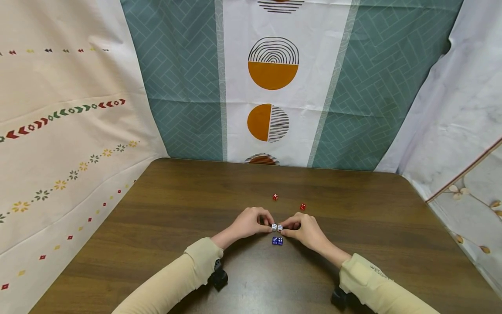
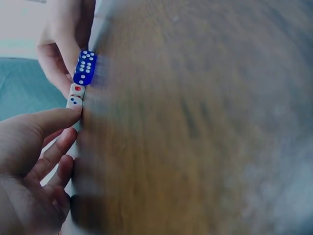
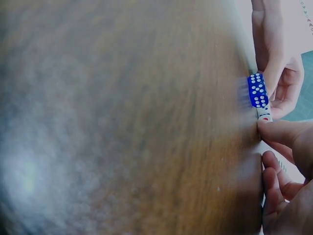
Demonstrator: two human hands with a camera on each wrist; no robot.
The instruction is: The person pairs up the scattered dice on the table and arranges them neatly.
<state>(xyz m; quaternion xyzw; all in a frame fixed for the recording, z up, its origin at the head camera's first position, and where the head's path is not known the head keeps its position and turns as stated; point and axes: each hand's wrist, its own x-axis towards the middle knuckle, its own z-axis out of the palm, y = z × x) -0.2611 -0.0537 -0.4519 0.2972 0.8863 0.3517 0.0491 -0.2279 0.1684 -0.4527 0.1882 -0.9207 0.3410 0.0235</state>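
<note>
Two white dice sit side by side on the table near its middle. My left hand [image 1: 250, 222] pinches the left white die [image 1: 274, 227] between thumb and fingers. From the other side, my right hand [image 1: 307, 231] pinches the right white die [image 1: 279, 228]. The two white dice are touching or almost so. Just on the near side of them, a pair of blue dice [image 1: 277, 241] stands together; in the left wrist view these blue dice [image 2: 84, 68] partly cover the scene behind. In the right wrist view the right thumb presses against a white die [image 3: 264, 117].
Beyond the hands lie two separate red dice, one red die [image 1: 275, 197] straight ahead and another red die [image 1: 303, 206] farther right. The brown wooden table [image 1: 188, 192] ends at a patterned cloth [image 1: 184, 87] behind, with more cloth hanging on both sides.
</note>
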